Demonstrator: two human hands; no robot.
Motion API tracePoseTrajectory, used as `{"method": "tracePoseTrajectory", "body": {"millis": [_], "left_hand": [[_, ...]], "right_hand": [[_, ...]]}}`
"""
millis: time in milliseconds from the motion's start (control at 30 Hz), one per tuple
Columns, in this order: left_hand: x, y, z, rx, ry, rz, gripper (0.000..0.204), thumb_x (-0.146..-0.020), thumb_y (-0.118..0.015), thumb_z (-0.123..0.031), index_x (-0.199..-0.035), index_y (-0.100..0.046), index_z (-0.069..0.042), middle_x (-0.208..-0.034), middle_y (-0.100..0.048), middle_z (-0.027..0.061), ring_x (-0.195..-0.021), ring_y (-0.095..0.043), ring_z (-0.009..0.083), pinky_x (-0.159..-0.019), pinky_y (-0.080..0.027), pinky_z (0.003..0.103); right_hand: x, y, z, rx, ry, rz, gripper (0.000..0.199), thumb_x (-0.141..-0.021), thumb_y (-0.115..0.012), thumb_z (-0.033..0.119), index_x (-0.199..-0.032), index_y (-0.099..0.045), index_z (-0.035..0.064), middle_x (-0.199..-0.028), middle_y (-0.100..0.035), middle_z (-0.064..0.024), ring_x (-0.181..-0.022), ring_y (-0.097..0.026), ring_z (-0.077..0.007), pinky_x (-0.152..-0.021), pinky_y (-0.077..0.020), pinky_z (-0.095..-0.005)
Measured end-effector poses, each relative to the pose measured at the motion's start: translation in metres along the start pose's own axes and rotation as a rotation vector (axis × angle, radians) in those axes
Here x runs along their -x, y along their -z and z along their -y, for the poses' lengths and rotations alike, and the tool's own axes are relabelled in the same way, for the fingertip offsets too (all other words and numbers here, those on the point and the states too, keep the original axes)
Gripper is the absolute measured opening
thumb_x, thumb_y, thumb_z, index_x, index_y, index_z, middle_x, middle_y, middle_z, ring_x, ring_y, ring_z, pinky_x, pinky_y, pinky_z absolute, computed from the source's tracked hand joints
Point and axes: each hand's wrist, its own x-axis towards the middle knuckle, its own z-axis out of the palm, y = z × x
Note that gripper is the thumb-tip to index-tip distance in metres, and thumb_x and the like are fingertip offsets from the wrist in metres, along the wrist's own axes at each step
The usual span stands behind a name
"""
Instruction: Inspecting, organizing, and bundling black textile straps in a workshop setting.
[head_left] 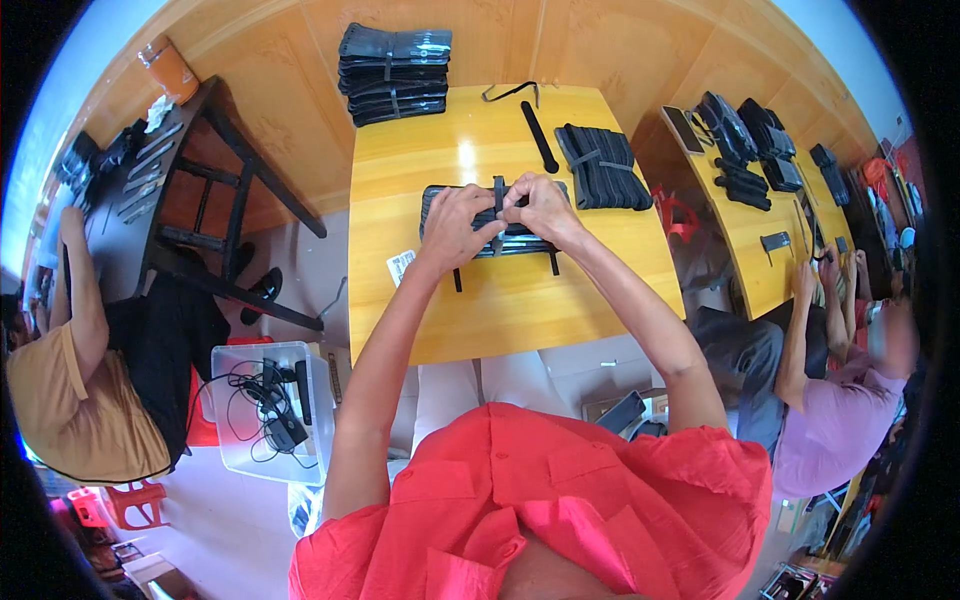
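A stack of flat black packs (516, 243) lies in front of me on the yellow wooden table (430, 325). A narrow black strap (499, 187) runs upright across its middle. My right hand (541, 209) pinches this strap between thumb and fingers. Over the left part of the stack, my left hand (461, 224) grips the packs, with its thumb and fingertips close to the strap. Two dark strap ends (458, 281) stick out from under the stack's near side. Part of the stack is hidden beneath my hands.
Strapped black packs form a tall pile (394, 75) at the back left and a bundle (603, 167) at the right. A loose black strap (539, 137) lies between them. A clear bin (268, 455) holds cables. Co-workers sit at a dark table (150, 190) and another yellow table (765, 262).
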Motion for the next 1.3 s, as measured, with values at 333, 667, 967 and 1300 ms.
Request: {"method": "tracePoseTrajectory", "body": {"millis": [333, 667, 967, 1300], "left_hand": [[-0.002, 0.000, -0.005, 0.067, 0.099, 0.004, 0.063, -0.064, -0.074, -0.019, -0.116, -0.041, -0.008, -0.103, -0.060, 0.0096, -0.104, -0.052, 0.0297, -0.098, -0.029, 0.043], [-0.002, -0.001, -0.006, 0.072, 0.150, -0.009, 0.070, -0.061, -0.076, -0.016, -0.117, -0.035, -0.007, -0.101, -0.061, 0.0094, -0.104, -0.052, 0.0306, -0.099, -0.029, 0.041], [0.000, -0.002, -0.013, 0.018, 0.154, 0.003, 0.069, -0.064, -0.075, -0.017, -0.119, -0.034, -0.007, -0.106, -0.058, 0.0097, -0.108, -0.049, 0.0290, -0.100, -0.026, 0.041], [0.012, 0.015, 0.015, -0.035, 0.236, -0.261, 0.074, -0.066, -0.075, -0.034, -0.121, -0.040, 0.001, -0.112, -0.050, 0.0194, -0.108, -0.046, 0.0344, -0.091, -0.037, 0.042]], "right_hand": [[-0.004, 0.003, 0.010, 0.186, -0.024, 0.016, 0.013, -0.054, -0.073, 0.012, -0.059, -0.064, 0.0048, -0.061, -0.062, -0.0116, -0.064, -0.061, -0.0257, -0.064, -0.0462, -0.0338], [-0.039, 0.016, -0.015, 0.139, -0.074, 0.197, 0.030, -0.055, -0.078, 0.024, -0.071, -0.060, 0.0044, -0.068, -0.059, -0.0077, -0.066, -0.057, -0.0178, -0.059, -0.0435, -0.0298], [-0.070, 0.027, -0.015, 0.157, -0.422, 0.640, 0.055, -0.054, -0.079, 0.039, -0.090, -0.065, -0.0011, -0.086, -0.065, -0.0141, -0.072, -0.062, -0.0231, -0.064, -0.0490, -0.0347], [-0.065, 0.035, -0.021, 0.040, -0.387, 0.755, 0.064, -0.061, -0.075, 0.047, -0.105, -0.063, 0.0020, -0.100, -0.063, -0.0134, -0.085, -0.061, -0.0222, -0.076, -0.0484, -0.0330]]}}
